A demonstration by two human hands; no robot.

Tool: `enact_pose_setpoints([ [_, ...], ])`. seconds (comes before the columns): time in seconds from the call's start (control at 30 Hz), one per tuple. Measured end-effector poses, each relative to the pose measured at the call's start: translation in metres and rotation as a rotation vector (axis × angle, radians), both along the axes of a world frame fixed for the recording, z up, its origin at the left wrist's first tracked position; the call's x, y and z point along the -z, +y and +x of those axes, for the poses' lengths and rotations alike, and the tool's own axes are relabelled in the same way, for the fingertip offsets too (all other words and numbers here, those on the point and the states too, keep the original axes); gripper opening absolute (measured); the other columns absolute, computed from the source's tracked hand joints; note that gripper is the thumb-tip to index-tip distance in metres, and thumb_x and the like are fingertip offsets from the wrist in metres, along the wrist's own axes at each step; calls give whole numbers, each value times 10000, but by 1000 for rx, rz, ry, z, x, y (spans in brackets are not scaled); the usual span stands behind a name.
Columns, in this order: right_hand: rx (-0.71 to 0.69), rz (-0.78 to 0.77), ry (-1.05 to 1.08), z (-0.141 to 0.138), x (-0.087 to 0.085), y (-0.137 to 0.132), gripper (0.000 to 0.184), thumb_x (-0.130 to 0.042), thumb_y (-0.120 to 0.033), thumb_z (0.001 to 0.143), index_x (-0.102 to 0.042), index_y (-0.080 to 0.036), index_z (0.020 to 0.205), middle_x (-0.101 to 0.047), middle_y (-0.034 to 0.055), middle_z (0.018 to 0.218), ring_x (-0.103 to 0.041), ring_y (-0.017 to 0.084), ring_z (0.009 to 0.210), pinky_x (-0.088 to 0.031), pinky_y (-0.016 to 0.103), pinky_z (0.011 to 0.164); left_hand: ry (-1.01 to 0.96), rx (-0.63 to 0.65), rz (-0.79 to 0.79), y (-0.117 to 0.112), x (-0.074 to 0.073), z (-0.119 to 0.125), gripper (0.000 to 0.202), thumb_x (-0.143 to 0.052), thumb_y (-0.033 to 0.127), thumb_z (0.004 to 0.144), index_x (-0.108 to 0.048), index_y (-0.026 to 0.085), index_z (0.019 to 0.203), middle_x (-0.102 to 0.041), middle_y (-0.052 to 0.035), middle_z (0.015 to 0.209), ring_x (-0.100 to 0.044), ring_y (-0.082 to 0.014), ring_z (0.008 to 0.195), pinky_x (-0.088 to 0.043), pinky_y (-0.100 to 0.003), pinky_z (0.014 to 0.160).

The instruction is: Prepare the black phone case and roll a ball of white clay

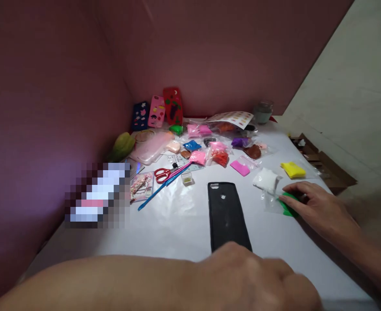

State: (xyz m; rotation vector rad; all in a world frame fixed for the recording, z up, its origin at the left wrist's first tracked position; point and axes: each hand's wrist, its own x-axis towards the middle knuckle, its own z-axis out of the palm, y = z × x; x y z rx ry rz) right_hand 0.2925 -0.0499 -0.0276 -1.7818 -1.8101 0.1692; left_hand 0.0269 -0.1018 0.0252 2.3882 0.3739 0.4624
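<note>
A black phone case [228, 216] lies back side up on the white tabletop. My left hand [258, 278] reaches across the bottom of the view and covers the case's near end. Its fingers are curled under and slightly blurred, so whatever they hold is hidden. On the right, my right hand [310, 205] pinches a clear packet of green clay [287, 206] between thumb and fingers, at table level. Just beyond it lie a white clay packet [265, 179] and a yellow clay packet [293, 169].
Several clay packets spread behind, including a magenta one [240, 167]. Red scissors [163, 175], a blue pen [161, 190] and a small clear box [187, 179] lie left of centre. Decorated cases [173, 106] lean at the back. A pixelated screen [100, 192] stands left.
</note>
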Motion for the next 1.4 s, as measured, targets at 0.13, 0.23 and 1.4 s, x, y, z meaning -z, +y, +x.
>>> enact_pose_setpoints([
  [0.13,-42,77,-102,3,6,2,399,-563,-577,849,-668,-192,848,-681,70,885,-623,245,802,-448,373,740,-4,-146,77,32,-24,-28,160,-450,171,938,-571,141,840,-626,-23,728,-518,-98,566,-366,-216,478],
  [0.23,-60,91,-108,1,4,2,377,-583,-567,867,-657,-197,868,-675,47,859,-612,198,707,-433,326,670,-30,-326,205,46,-18,-44,186,-420,127,936,-540,167,800,-577,18,670,-494,-96,564,-378,-221,525],
  [1.4,283,191,735,-4,-45,32,386,-801,-425,673,-714,-263,1013,-686,38,987,-609,190,812,-502,288,600,481,-723,205,135,13,-106,244,-436,254,907,-669,184,923,-686,-69,955,-638,-217,843,-425,-309,719],
])
